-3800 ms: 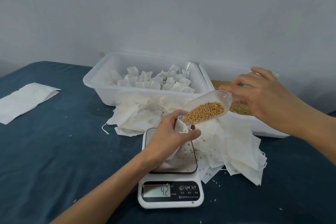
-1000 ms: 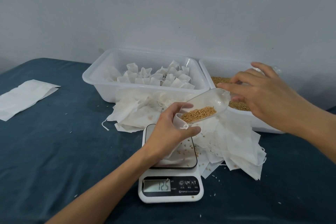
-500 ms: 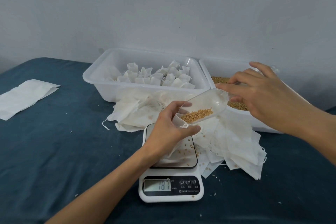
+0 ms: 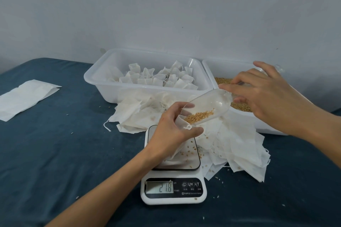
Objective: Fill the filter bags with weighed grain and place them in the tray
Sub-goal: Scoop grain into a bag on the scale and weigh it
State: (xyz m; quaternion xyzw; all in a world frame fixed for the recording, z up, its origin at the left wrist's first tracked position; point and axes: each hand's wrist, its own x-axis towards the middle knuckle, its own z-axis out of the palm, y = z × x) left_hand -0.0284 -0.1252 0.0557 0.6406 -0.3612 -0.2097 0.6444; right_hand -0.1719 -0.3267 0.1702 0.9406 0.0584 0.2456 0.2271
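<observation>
My left hand (image 4: 172,129) grips the open mouth of a white filter bag (image 4: 180,122) that stands on the white digital scale (image 4: 173,188). The display reads 21.8. My right hand (image 4: 265,94) pinches the handle of a clear plastic scoop (image 4: 210,106), tilted down into the bag's mouth, with a little golden grain left at its lip. A white tray (image 4: 103,86) behind holds several filled bags. A second white tub (image 4: 256,121) on the right holds loose grain.
A heap of empty filter bags (image 4: 238,145) lies between the scale and the tubs. Loose grains dot the scale plate and the dark blue cloth (image 4: 55,153). A flat white paper packet (image 4: 24,97) lies at the far left. A grey wall stands behind.
The grain in the scoop has dwindled as it slides into the bag. The scale reading has climbed from 4.2 through 12.5 and 18.1 to 21.8. The scoop is tilted more steeply.
</observation>
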